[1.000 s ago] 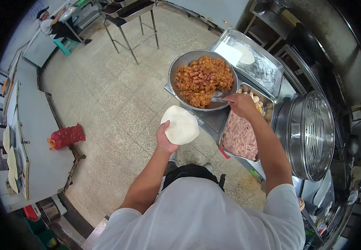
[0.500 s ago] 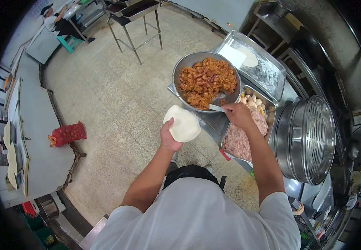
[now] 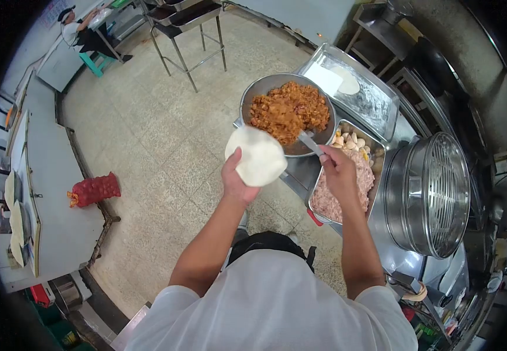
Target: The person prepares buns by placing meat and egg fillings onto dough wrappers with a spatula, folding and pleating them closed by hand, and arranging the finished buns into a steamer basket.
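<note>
A flat, round white dough sheet rests on my left hand, the thumb over its near edge and the other fingers hidden beneath. My right hand is closed round the handle of a metal spatula. The spatula's far end is at the near right rim of a steel bowl of reddish-brown chunky filling. Below my right hand, a rectangular steel tray holds pink minced meat and pale round pieces.
A floury metal tray with a white slab lies behind the bowl. Steel steamers stand at the right. A red net sack lies on the floor at left. Another person sits at the far upper left, near a metal stand.
My left hand and the dough have moved up towards the bowl. My right hand has shifted slightly right, and the spatula has changed its angle. The filling's surface looks smoother.
</note>
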Demonstrator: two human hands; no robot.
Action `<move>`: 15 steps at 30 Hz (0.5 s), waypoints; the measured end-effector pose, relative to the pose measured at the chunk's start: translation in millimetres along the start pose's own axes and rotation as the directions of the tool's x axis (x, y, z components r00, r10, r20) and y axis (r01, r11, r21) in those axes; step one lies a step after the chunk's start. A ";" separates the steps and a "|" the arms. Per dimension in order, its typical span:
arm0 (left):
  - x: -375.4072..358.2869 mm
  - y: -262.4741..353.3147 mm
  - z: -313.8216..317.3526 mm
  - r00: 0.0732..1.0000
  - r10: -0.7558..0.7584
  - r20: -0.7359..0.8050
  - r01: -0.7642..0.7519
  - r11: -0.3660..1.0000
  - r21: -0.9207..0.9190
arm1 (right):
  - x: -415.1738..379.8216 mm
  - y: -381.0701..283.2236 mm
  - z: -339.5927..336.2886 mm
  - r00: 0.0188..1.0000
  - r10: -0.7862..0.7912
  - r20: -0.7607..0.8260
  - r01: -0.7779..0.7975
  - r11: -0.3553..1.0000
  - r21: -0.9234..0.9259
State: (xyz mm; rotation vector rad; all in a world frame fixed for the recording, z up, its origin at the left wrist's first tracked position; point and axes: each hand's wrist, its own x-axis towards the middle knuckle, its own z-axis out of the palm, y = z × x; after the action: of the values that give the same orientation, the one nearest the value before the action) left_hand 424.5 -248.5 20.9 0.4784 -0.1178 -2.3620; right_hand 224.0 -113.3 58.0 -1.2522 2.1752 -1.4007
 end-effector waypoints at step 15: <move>36.1 -0.4 9.1 0.988 0.043 0.148 -0.045 0.999 0.012 | -49.0 -61.7 -15.4 0.992 -0.084 0.095 0.113 0.922 -0.369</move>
State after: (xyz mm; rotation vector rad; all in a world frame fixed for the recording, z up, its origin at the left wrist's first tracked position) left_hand 396.5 -272.8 18.2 0.3040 -0.2133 -2.3531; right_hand 275.5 -75.8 106.9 -1.5344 2.4310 -0.9733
